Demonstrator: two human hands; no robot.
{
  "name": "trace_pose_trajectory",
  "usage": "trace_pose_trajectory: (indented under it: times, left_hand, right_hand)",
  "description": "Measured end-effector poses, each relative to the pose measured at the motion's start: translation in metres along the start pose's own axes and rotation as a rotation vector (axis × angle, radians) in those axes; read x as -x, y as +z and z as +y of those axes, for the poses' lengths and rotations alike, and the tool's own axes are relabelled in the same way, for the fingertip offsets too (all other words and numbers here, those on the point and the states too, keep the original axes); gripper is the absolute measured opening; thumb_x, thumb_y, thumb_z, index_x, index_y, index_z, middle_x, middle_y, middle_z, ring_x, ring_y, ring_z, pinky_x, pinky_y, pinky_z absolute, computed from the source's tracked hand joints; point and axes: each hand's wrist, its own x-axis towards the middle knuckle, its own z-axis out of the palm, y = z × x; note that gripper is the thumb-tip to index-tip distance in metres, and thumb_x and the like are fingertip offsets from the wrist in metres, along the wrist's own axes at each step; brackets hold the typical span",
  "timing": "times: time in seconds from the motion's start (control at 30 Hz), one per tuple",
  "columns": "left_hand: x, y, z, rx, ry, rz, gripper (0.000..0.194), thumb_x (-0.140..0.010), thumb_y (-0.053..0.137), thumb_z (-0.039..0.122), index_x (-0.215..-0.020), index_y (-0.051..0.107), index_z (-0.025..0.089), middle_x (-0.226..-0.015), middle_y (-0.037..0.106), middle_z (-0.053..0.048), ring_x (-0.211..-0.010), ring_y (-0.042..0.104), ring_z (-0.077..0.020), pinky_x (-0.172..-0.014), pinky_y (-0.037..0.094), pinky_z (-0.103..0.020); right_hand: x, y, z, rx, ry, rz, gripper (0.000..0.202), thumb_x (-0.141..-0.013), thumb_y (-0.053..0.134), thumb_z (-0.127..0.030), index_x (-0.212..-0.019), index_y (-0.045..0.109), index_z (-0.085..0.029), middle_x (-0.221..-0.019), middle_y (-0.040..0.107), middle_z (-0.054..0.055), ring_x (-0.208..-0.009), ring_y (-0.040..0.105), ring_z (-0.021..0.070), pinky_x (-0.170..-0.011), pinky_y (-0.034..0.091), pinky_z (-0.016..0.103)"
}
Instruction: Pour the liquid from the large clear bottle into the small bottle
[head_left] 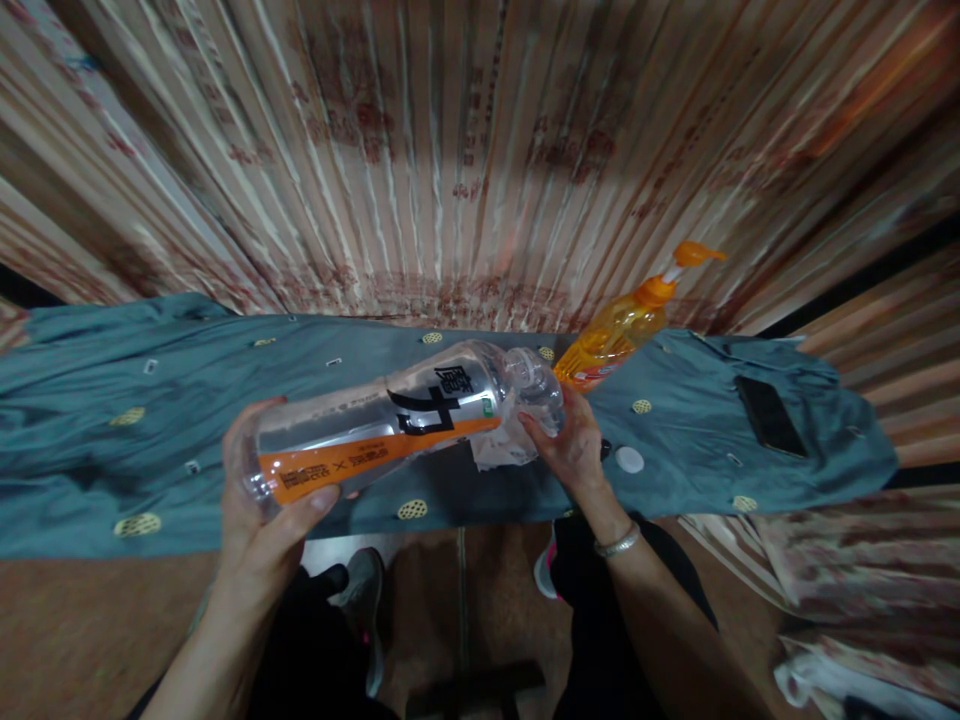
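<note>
A large clear plastic bottle (375, 425) with an orange and silver label lies tilted across the view, its neck toward the right. My left hand (262, 500) is wrapped round its base, thumb on the near side. At the neck, my right hand (570, 440) grips a small clear plastic piece (544, 395), which meets the bottle's mouth. Crumpled whitish clear material (502, 448) shows under the neck; what it is I cannot tell. Just behind my right hand stands an orange pump bottle (619, 330) with yellow-orange liquid.
A narrow table with a green patterned cloth (697, 440) runs across the view. On it, right of my right hand, are a white round cap (629, 459) and a black phone (770, 415). A pleated curtain (450, 170) hangs behind the table.
</note>
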Motion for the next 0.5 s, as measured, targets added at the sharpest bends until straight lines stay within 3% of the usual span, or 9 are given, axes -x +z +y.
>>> trace_pose_trajectory:
  times: [0.13, 0.3, 0.5]
  left_hand:
    - [-0.002, 0.001, -0.001, 0.01, 0.005, 0.058, 0.08, -0.051, 0.096, 0.034, -0.126, 0.068, 0.033, -0.115, 0.055, -0.003, -0.09, 0.057, -0.0194, -0.055, 0.064, -0.024]
    - [-0.004, -0.002, -0.006, -0.003, 0.005, 0.032, 0.082, -0.052, 0.095, 0.034, -0.129, 0.066, 0.034, -0.117, 0.056, -0.004, -0.092, 0.058, -0.0203, -0.057, 0.065, -0.025]
    - [-0.003, -0.004, -0.005, 0.002, 0.011, 0.009, 0.08, -0.054, 0.095, 0.034, -0.129, 0.066, 0.035, -0.12, 0.054, -0.005, -0.089, 0.061, -0.0213, -0.051, 0.066, -0.031]
  right_hand:
    - [0.0, -0.001, -0.001, 0.014, 0.028, -0.012, 0.074, -0.09, 0.065, -0.065, -0.139, 0.056, -0.01, -0.123, 0.072, 0.022, -0.115, 0.07, 0.0349, -0.102, 0.057, 0.056]
    - [-0.002, -0.004, -0.003, 0.031, 0.03, -0.003, 0.093, -0.091, 0.059, -0.073, -0.154, 0.039, -0.009, -0.124, 0.073, 0.02, -0.109, 0.074, 0.0314, -0.095, 0.061, 0.05]
    - [-0.007, -0.01, -0.011, 0.106, 0.014, -0.027, 0.096, -0.09, 0.056, -0.079, -0.151, 0.043, -0.007, -0.126, 0.073, 0.026, -0.106, 0.076, 0.0321, -0.09, 0.063, 0.043]
